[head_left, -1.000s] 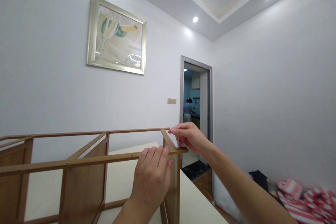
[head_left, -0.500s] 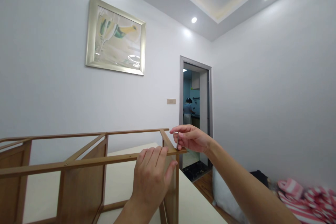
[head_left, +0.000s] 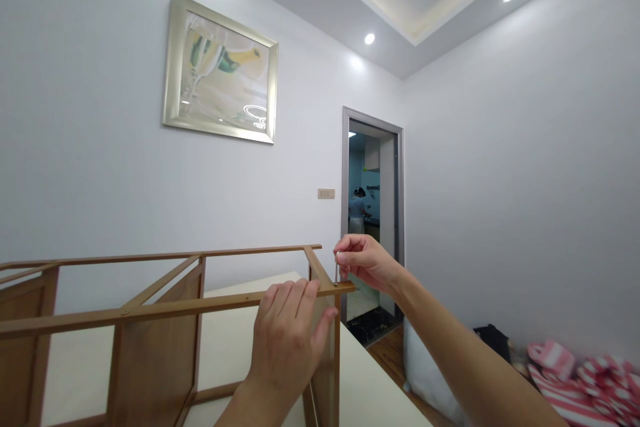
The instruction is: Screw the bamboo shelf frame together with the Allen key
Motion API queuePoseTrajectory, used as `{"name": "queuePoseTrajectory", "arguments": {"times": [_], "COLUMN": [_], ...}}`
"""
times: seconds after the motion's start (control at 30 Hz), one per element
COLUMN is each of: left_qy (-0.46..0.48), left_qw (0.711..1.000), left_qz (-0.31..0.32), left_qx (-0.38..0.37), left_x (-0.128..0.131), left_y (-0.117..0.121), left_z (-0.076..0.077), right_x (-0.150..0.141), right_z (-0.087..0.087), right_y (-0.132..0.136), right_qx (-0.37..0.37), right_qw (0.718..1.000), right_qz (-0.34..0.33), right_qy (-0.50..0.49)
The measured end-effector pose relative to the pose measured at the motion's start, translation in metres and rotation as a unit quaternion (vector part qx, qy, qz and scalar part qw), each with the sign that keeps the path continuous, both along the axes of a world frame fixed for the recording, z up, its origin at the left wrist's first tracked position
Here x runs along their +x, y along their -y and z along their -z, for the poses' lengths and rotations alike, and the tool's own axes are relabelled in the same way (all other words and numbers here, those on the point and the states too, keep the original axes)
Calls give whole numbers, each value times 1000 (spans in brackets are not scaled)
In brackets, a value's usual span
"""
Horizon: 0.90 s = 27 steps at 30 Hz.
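Observation:
A brown wooden shelf frame (head_left: 165,307) stands on a pale table (head_left: 370,387). My left hand (head_left: 290,340) is wrapped over the frame's near rail, close to its right corner. My right hand (head_left: 365,261) pinches a small metal hex key (head_left: 337,268) that stands upright with its tip at that corner joint.
A framed picture (head_left: 220,70) hangs on the left wall. An open doorway (head_left: 371,213) at the back shows another person far off. A white cushion (head_left: 430,373), a dark bag (head_left: 493,340) and red-and-white striped cloth (head_left: 585,373) lie at the right.
My right hand has turned at the corner joint, shifting the hex key between its fingers. My left hand has stayed on the rail, with its thumb spread a little more.

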<state>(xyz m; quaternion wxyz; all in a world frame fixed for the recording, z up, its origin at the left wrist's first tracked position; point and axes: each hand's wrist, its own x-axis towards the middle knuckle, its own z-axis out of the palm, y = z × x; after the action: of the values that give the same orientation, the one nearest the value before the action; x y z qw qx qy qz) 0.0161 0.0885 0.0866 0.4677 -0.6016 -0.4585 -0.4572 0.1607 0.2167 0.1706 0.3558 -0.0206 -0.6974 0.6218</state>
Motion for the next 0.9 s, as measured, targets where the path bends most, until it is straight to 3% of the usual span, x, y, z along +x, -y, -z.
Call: {"name": "queuePoseTrajectory", "arguments": {"times": [0.17, 0.43, 0.53, 0.73, 0.9], "left_qy": [0, -1, 0, -1, -1], "left_qw": [1000, 1000, 1000, 1000, 1000], "left_qz": [-4, -4, -4, -2, -1], "left_qx": [-2, -4, -6, -7, -3], "left_x": [0, 0, 0, -1, 0], "left_y": [0, 1, 1, 1, 1], "left_z": [1, 0, 1, 1, 0], "right_x": [0, -7, -2, 10, 9], "right_z": [2, 8, 9, 9, 11], "right_y": [19, 47, 46, 32, 16], "right_qx": [64, 190, 172, 42, 3], "right_qw": [992, 950, 962, 997, 999], "right_qz": [96, 228, 195, 10, -42], "right_qy": [-50, -99, -85, -70, -33]}}
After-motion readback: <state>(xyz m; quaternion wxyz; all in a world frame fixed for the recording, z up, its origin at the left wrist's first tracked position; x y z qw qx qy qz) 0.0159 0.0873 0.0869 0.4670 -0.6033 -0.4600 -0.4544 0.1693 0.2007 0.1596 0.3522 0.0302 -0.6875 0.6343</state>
